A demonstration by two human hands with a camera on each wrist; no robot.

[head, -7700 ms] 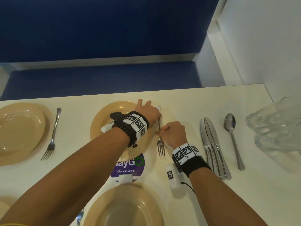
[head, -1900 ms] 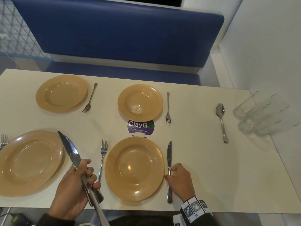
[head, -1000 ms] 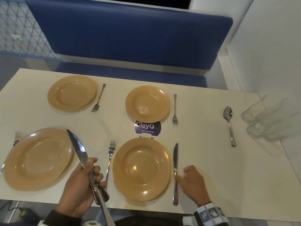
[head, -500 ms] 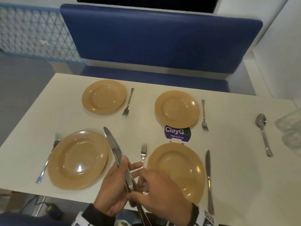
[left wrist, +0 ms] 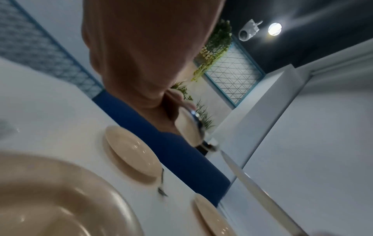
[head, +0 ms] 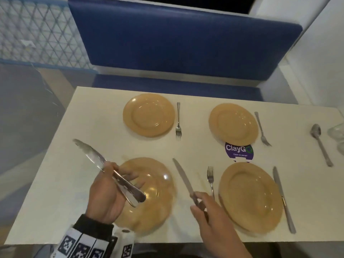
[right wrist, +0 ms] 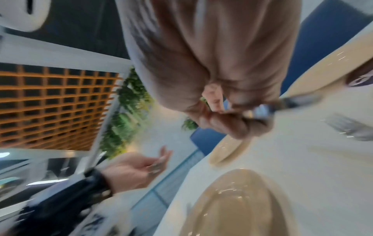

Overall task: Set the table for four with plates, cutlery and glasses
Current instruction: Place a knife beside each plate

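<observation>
Four tan plates lie on the white table: far left, far right, near left and near right. My left hand grips a bundle of knives by the handles above the near left plate, blades pointing up and left. My right hand pinches the handle of a single knife, held between the near left plate and a fork. In the right wrist view the fingers curl round that knife's handle. Another knife lies right of the near right plate.
A fork lies right of the far left plate and another fork right of the far right plate. A spoon and clear glasses sit at the table's right end. A blue bench runs behind, and a purple sticker marks the table.
My right hand has left the knife beside the near right plate, taken one knife out of the left hand's bundle and carried it right of the near left plate. The view has swung left.
</observation>
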